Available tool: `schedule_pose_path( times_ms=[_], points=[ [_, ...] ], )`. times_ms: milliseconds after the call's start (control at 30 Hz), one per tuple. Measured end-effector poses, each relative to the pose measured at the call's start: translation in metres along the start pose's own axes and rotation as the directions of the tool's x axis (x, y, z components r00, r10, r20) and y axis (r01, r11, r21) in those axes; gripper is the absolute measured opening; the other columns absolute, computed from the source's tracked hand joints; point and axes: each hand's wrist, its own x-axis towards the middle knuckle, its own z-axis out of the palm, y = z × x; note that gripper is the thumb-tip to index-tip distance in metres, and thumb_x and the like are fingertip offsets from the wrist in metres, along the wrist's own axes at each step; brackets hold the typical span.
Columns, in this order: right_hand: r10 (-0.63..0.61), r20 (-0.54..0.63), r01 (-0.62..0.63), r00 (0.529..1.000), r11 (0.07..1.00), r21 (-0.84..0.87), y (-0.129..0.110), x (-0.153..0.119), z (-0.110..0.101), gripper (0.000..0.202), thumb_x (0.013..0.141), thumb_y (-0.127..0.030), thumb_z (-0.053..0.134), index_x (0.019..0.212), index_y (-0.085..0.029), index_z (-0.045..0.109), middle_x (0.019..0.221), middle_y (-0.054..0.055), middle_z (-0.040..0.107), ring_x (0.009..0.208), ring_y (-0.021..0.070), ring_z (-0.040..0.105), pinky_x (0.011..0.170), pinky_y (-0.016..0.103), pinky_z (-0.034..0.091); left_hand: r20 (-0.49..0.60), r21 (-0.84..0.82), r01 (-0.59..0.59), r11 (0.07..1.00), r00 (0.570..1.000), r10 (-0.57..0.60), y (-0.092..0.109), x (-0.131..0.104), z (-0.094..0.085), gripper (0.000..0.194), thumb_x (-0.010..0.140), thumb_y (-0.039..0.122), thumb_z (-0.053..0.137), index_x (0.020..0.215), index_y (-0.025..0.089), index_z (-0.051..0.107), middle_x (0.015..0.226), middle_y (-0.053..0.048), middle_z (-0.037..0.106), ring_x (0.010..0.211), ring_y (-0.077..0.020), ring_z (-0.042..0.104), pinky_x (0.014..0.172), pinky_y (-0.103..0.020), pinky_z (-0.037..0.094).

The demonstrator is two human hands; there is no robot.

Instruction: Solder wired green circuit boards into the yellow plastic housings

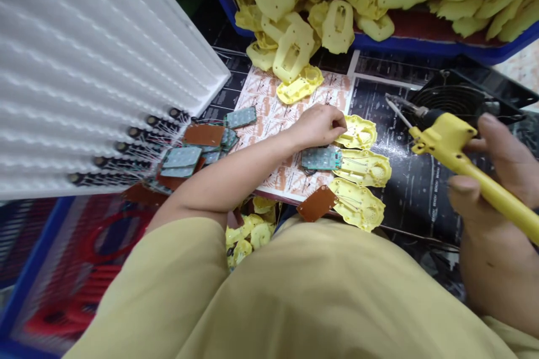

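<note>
My left hand (318, 125) is closed at the left end of a yellow plastic shell (361, 132), its fingertips partly hidden. Two more yellow shells lie below that one in a column; a circuit board (320, 159) adjoins the middle shell (365, 168), and a brown board (316, 203) is beside the lowest shell (361, 205), with thin wires in it. In my right hand (482, 216) is a yellow soldering gun (457, 148). Its metal tip (391, 102) points left, apart from the shells, over the dark tabletop.
A blue bin (421, 47) heaped with yellow shells (295, 47) stands at the back. White corrugated foam (105, 67) rises at left, with wired black parts (135, 132) and stacked boards (181, 160) at its foot. A black fan-like unit (458, 98) is at right; a crate with red parts (96, 280) sits lower left.
</note>
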Motion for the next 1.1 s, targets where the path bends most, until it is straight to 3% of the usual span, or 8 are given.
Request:
schedule_pose_path(
  times_ms=[67,133,200,300,567,700,867,1100],
  points=[
    [0.013,-0.005,-0.013,1.0,1.0,-0.01,0.004,-0.01,-0.004,0.049,0.103,-0.049,0.075,0.15,-0.039,0.07,0.097,0.004,0.083,0.072,0.0233,0.078,0.061,0.036,0.063,-0.024,-0.002,-0.017,1.0,1.0,0.017,0.001,0.0,0.003,0.021,0.089,0.015,0.069,0.099,0.021,0.087,0.104,-0.006,0.085,0.107,-0.0237,0.077,0.111,-0.043,0.057],
    [0.08,0.018,-0.081,0.997,0.992,0.092,0.004,-0.021,-0.003,0.056,0.096,-0.035,0.083,0.15,-0.04,0.07,0.104,0.004,0.084,0.068,0.0222,0.077,0.055,0.034,0.061,-0.034,-0.01,-0.028,1.0,0.999,0.028,0.003,0.0,0.004,0.02,0.089,0.014,0.069,0.097,0.022,0.086,0.102,-0.005,0.085,0.106,-0.0233,0.077,0.113,-0.043,0.055],
    [0.152,0.069,-0.163,0.986,0.963,0.215,0.001,-0.032,0.0,0.066,0.092,-0.03,0.087,0.154,-0.038,0.066,0.114,0.005,0.084,0.072,0.0233,0.08,0.055,0.033,0.063,-0.02,-0.023,-0.023,0.999,1.0,0.023,0.005,0.001,0.005,0.02,0.089,0.012,0.069,0.096,0.022,0.086,0.1,-0.005,0.085,0.104,-0.0234,0.077,0.114,-0.044,0.054],
    [0.157,0.121,-0.183,0.98,0.951,0.25,-0.009,-0.041,0.004,0.063,0.09,-0.025,0.089,0.149,-0.035,0.07,0.107,0.005,0.084,0.074,0.0236,0.08,0.058,0.032,0.065,0.0,-0.045,0.014,0.999,1.0,-0.014,0.008,0.001,0.005,0.019,0.089,0.012,0.069,0.095,0.019,0.085,0.099,-0.008,0.084,0.1,-0.0242,0.077,0.113,-0.045,0.054],
    [0.172,0.122,-0.201,0.978,0.935,0.293,-0.02,-0.043,0.018,0.019,0.087,-0.019,0.09,0.096,-0.03,0.078,0.086,-0.003,0.082,0.066,0.021,0.078,0.055,0.032,0.067,0.006,0.036,0.01,0.999,1.0,-0.01,0.008,0.003,0.008,0.02,0.088,0.014,0.067,0.095,0.018,0.085,0.096,-0.006,0.084,0.098,-0.0226,0.076,0.111,-0.041,0.056],
    [0.137,0.122,-0.168,0.983,0.942,0.291,-0.021,-0.04,0.023,0.019,0.087,-0.02,0.09,0.094,-0.031,0.077,0.085,-0.004,0.082,0.067,0.0219,0.079,0.054,0.033,0.068,0.007,0.047,-0.001,0.999,1.0,0.0,0.008,0.004,0.009,0.019,0.087,0.015,0.066,0.093,0.02,0.084,0.095,-0.005,0.084,0.099,-0.0234,0.077,0.111,-0.042,0.056],
    [-0.03,0.16,-0.014,0.987,0.964,0.266,-0.019,-0.032,0.022,0.016,0.091,-0.014,0.085,0.095,-0.027,0.076,0.084,-0.003,0.082,0.066,0.0197,0.079,0.057,0.027,0.067,0.03,0.081,0.011,0.997,0.999,-0.013,0.01,0.006,0.008,0.02,0.087,0.015,0.066,0.094,0.018,0.084,0.096,-0.008,0.083,0.1,-0.0255,0.076,0.111,-0.044,0.054],
    [0.072,0.115,-0.094,0.991,0.976,0.197,-0.018,-0.029,0.006,0.021,0.087,-0.016,0.09,0.09,-0.029,0.075,0.084,-0.002,0.082,0.066,0.0222,0.079,0.052,0.03,0.065,0.017,0.091,-0.032,0.995,0.999,0.03,0.006,0.008,0.009,0.022,0.083,0.016,0.065,0.093,0.02,0.084,0.092,-0.004,0.082,0.099,-0.0237,0.075,0.11,-0.042,0.055]
  ],
)
